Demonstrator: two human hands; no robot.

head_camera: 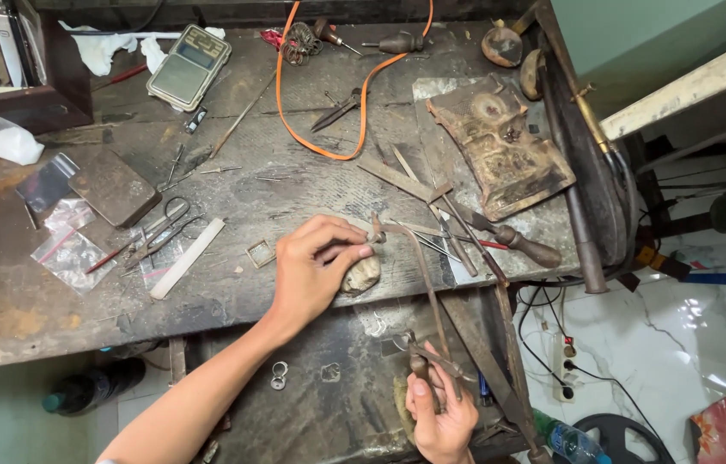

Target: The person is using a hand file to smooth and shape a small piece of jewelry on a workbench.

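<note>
1. A person's left hand (316, 262) rests at the front edge of a scarred wooden counter (19, 301), fingers curled narrowly around a small workpiece that is mostly hidden under the fingertips, pressed against a worn bench pin (361, 275) jutting from the counter's edge.
2. The right hand (440, 412), lower in the view and below counter level, is closed around the wooden handle of a jeweller's saw (427, 301), whose thin metal frame rises up towards the bench pin beside the left hand.
3. Just left of the left hand, a small square metal frame (261, 253) lies flat on the counter, with a pale flat stick (187, 258) and a pair of scissors (165, 228) a little further left.
4. Files and a wooden-handled tool (522, 245) are scattered to the right of the pin, near a battered, rust-coloured block (500, 146).
5. At the back of the counter sit a pocket scale (189, 67) and a looping orange cord (363, 103); a dark flat tin (112, 187) and small clear plastic bags (67, 253) lie towards the left.
6. Below the counter, a tray (354, 412) under the pin carries two small metal rings (279, 375).
7. A plastic bottle (569, 440) lies on the marble-patterned floor at the lower right.
</note>
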